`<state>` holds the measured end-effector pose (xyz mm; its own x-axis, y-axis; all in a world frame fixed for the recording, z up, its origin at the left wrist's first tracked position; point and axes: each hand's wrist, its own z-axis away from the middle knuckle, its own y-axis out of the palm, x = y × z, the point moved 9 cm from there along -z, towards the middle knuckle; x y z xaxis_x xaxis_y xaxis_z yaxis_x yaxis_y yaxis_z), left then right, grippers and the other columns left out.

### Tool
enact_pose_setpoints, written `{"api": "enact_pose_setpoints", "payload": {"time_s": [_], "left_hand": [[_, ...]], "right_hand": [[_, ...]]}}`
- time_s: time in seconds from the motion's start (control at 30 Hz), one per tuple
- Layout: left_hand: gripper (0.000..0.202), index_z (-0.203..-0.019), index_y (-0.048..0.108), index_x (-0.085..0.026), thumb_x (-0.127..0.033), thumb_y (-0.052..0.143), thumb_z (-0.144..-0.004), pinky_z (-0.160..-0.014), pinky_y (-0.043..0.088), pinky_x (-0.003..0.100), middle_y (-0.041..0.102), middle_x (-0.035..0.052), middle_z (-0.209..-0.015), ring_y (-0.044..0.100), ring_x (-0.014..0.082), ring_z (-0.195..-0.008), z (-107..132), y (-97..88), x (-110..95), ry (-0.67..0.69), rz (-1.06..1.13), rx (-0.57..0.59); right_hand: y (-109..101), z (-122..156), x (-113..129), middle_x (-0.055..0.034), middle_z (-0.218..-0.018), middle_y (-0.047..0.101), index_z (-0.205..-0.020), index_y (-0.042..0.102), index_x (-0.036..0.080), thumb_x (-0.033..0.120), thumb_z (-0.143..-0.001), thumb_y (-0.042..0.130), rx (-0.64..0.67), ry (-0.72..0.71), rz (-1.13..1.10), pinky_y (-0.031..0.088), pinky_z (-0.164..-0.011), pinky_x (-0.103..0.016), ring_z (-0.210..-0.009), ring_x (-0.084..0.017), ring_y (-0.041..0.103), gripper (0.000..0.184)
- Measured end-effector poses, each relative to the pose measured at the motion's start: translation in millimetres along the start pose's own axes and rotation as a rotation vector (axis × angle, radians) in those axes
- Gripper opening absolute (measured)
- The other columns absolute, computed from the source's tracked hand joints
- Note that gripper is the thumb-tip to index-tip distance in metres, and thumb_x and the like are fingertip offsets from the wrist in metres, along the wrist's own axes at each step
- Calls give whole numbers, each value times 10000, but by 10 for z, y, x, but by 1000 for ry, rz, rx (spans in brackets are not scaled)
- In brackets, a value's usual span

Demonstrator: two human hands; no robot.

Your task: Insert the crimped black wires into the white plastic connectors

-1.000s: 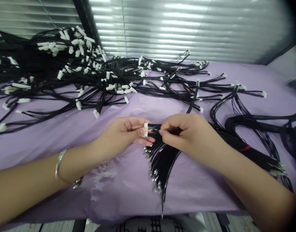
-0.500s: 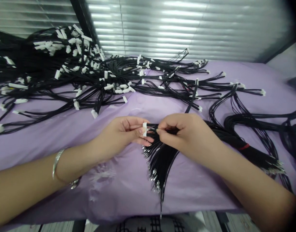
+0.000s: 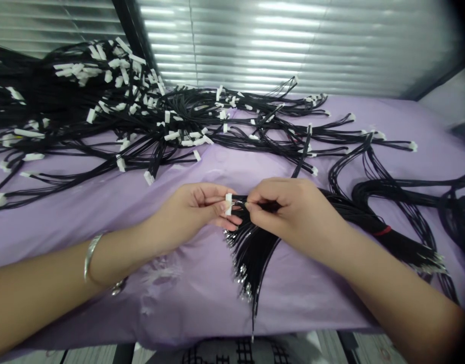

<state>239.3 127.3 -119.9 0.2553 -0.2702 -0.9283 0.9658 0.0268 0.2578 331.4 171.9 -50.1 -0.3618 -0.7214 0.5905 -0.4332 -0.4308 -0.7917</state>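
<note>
Between the thumb and fingers of my left hand (image 3: 212,205) is a small white connector housing (image 3: 228,204), held upright. Black wires run from its right side toward my right hand (image 3: 283,205). My right thumb and forefinger pinch a thin black wire (image 3: 240,203) close to the housing; a metallic tip shows at the housing's edge. Whether that tip sits inside a slot I cannot tell. Below and behind both hands lies a thick bundle of black wires (image 3: 255,253) with shiny metal terminals fanned out at its near end.
A red tie (image 3: 383,231) binds the bundle at right. Along the back, a large heap of black cables with white connectors (image 3: 122,106) spreads over the purple cloth (image 3: 194,303). Looped black cables (image 3: 399,189) lie at right. Window blinds (image 3: 247,45) stand behind the table.
The pinched wire's metal tip appears slightly closer to the white connector housing. Both hands keep nearly the same position and grip.
</note>
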Motion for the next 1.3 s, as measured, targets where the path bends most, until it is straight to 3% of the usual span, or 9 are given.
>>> {"api": "enact_pose_setpoints", "payload": {"time_s": [0.43,0.77,1.3], "left_hand": [[127,-861,681,-133,-72,578,-820,-652,571,200,704,2,-755,679,98,-692,1,19,-22,-12,-8,-20],[86,-849,680,-130,-102,608,-811,-657,572,217,699,9,-748,680,111,-694,-1,17,-31,5,-2,-15],[120,-856,687,-134,-86,583,-819,-647,563,201,704,1,-738,679,105,-693,3,18,-32,-4,-24,-35]], "right_hand": [[52,-15,6,8,-669,617,-721,656,150,141,-813,541,3,-48,10,369,-584,-198,-598,-69,518,147],[61,9,-165,6,-636,646,-718,654,169,220,-796,554,-16,209,-44,358,-502,-221,-525,-92,514,137],[66,16,-167,22,-614,616,-721,643,180,204,-793,539,44,210,-41,358,-503,-224,-516,-85,494,129]]}}
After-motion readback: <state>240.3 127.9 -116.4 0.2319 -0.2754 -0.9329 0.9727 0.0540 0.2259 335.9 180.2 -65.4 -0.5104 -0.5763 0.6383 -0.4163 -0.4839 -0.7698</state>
